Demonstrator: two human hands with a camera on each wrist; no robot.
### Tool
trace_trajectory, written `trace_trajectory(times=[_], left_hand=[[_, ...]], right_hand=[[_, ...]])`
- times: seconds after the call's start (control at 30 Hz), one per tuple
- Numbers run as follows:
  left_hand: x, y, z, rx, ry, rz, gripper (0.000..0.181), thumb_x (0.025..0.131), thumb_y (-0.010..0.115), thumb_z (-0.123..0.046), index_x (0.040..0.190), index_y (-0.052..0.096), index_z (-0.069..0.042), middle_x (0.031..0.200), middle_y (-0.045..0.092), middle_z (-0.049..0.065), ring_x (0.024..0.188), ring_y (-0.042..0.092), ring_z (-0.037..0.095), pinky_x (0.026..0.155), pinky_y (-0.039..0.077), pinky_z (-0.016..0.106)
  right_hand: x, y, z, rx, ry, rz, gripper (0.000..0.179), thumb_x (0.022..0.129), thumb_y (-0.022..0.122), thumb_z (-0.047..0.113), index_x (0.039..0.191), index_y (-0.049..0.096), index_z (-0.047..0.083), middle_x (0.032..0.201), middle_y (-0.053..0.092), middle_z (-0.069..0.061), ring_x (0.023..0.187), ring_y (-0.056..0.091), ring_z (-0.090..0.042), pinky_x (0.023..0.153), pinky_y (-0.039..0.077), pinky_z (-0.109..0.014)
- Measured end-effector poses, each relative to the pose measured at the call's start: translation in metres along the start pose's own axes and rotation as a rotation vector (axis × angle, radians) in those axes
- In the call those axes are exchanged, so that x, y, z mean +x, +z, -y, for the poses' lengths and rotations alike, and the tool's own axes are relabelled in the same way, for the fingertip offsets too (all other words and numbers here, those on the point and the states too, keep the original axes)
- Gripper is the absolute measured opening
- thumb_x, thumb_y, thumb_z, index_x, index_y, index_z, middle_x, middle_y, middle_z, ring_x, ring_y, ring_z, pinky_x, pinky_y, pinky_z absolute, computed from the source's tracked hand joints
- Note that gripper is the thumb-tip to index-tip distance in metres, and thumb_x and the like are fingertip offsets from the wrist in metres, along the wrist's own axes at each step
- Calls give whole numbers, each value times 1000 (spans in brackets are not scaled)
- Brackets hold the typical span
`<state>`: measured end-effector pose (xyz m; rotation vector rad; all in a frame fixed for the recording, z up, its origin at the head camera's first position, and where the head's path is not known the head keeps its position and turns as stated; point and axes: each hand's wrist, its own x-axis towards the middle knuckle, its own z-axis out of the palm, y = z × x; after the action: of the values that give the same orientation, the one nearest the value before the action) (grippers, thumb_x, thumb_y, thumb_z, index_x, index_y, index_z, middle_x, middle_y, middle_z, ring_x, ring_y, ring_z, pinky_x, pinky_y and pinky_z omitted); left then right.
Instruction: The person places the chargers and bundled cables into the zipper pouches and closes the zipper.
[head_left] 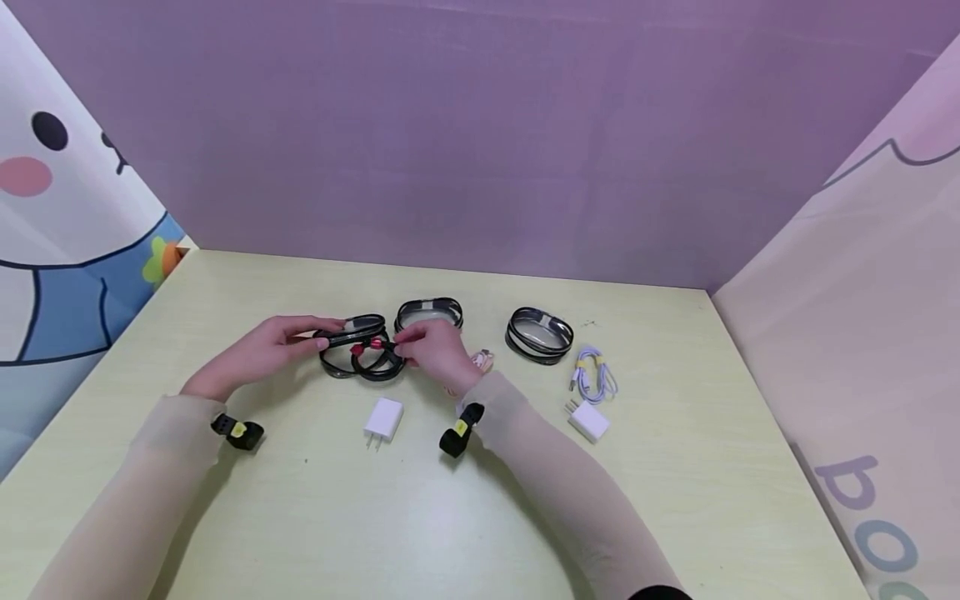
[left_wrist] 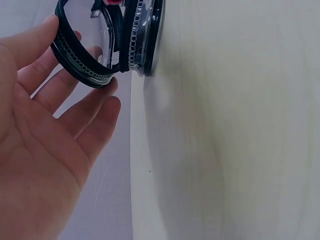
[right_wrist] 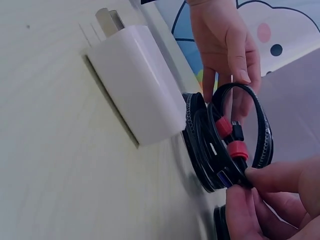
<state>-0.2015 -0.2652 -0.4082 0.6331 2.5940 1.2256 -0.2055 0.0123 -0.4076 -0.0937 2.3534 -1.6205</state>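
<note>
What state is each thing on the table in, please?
Left round case: open, held by left hand
Black cable: coiled, pinched by right hand
Middle case: zip unclear
Right case: zip unclear
Purple cable: coiled, tied
Left charger: prongs bare
Right charger: prongs bare
Pink item: partly hidden

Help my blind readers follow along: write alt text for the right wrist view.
The right fingers pinch a black cable with red ties at an open round case, which the left fingers grip; a white charger lies on the table.

A purple wall (head_left: 487, 142) rises behind the pale, faintly glossy surface (head_left: 712, 500), between a cartoon-printed panel (head_left: 82, 200) at left and a pinkish panel (head_left: 847, 333) with letters (head_left: 886, 546) at right.
</note>
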Motion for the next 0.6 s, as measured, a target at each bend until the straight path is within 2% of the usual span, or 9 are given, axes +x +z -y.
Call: trace_trajectory(times=[0.2,0.27,0.37,0.47,0.6], left_hand=[[1,0,-1,-24,-17,4,38,103,56,-29,136,61,-11,144,54,5,137,41,28,108,37,47],[1,0,-1,-37,-19,6,38,103,56,-29,137,61,-11,144,54,6,138,41,28,108,36,52],[1,1,-1,-44,-24,10,38,103,56,-30,137,61,-14,143,55,5,138,41,27,108,36,50],[1,1,-3,-43,-27,17,38,103,56,-32,137,61,-17,143,55,2,137,41,25,107,38,38],[1,0,-3,-46,-27,21,38,103,56,-32,137,61,-16,143,55,1,137,42,24,101,38,23]], right_hand=[[3,5,3,-32,5,-47,11,86,77,4,94,78,11,88,71,4,73,69,-17,63,55,-24],[5,7,4,-34,11,-65,10,85,78,5,94,78,11,86,71,4,73,70,-19,62,55,-23],[7,11,4,3,19,-95,9,84,79,5,92,78,9,83,71,3,71,70,-19,61,55,-24],[9,15,2,75,16,-105,10,84,79,3,93,76,6,83,71,1,70,69,-16,64,57,-25],[11,17,-2,143,-2,-87,12,84,77,-1,95,74,2,85,71,-1,71,69,-13,67,57,-24]])
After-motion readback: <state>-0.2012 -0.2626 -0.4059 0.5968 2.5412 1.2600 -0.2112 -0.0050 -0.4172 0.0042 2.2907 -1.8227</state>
